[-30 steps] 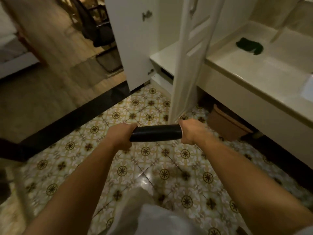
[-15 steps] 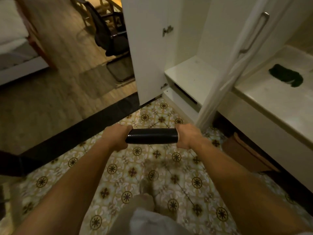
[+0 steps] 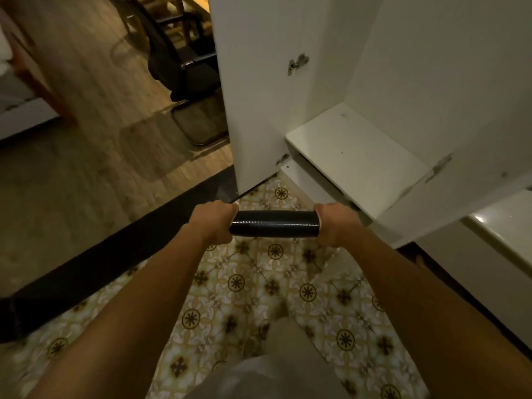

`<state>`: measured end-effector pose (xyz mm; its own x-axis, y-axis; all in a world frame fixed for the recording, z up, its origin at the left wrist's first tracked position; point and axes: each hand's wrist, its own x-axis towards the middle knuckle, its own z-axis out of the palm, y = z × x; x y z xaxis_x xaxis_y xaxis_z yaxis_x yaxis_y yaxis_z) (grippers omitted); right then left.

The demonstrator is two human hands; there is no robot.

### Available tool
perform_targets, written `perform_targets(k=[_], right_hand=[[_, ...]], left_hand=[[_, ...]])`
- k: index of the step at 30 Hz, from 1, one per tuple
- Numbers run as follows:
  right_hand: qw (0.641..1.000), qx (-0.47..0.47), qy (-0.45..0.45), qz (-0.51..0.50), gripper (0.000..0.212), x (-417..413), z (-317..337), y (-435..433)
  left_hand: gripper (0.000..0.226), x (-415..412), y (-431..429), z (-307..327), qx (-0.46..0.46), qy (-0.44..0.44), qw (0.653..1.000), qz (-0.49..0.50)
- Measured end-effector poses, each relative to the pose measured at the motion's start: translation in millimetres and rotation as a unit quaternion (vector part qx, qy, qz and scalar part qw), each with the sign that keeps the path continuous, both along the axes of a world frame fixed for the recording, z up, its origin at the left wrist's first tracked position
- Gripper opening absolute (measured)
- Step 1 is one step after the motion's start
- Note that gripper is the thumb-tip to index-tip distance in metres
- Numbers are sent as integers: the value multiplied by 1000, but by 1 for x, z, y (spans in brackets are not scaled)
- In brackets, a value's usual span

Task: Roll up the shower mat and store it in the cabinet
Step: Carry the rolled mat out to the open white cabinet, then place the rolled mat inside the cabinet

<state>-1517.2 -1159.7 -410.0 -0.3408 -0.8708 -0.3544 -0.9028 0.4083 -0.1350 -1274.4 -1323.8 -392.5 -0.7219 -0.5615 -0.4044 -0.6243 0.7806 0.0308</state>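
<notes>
A: Since a second ago you've closed on the cabinet (image 3: 359,156); its white shelf now sits just beyond your right hand (image 3: 334,224).

B: And the rolled shower mat (image 3: 275,227)?

A: Level between your fists, left hand (image 3: 214,221) and right both clenched around its ends. It looks light, springy, slick; grip the ends firmly. No readable writing.

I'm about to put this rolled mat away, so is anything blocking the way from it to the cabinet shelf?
Nothing visible does. The rolled mat, held at its ends by the left hand and right hand, faces the cabinet, whose doors stand open. Its white shelf looks bare, with only patterned floor before it.
</notes>
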Motion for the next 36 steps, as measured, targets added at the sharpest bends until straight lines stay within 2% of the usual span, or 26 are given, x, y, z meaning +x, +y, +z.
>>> perform_targets(k=[7, 11, 17, 23, 26, 29, 32, 34, 36], right_hand=[[999, 1, -34, -9, 38, -69, -13, -67], [998, 3, -47, -36, 47, -125, -19, -102], [993, 24, -91, -76, 56, -202, -20, -140], [976, 53, -162, -133, 60, -262, -14, -148], [964, 51, -195, -171, 60, -294, -10, -147], [944, 35, -231, -234, 63, -333, -5, -144], [912, -28, -267, -311, 65, -374, 2, -145], [870, -96, -308, -372, 68, -396, 6, -147], [810, -171, -358, -431, 68, -415, 3, -151]], left_hand=[[43, -70, -76, -27, 40, 21, 999, -3], [49, -128, -131, -30, 44, 56, 997, -26], [54, -214, -204, -19, 72, 61, 994, -57], [56, -284, -251, -10, 170, 105, 978, -61], [51, -320, -266, -9, 287, 120, 949, -47], [49, -364, -287, -8, 401, 132, 906, -27], [44, -413, -313, -11, 473, 152, 868, 14], [46, -445, -331, -17, 497, 165, 851, 50], [51, -475, -346, -28, 515, 182, 832, 91]])
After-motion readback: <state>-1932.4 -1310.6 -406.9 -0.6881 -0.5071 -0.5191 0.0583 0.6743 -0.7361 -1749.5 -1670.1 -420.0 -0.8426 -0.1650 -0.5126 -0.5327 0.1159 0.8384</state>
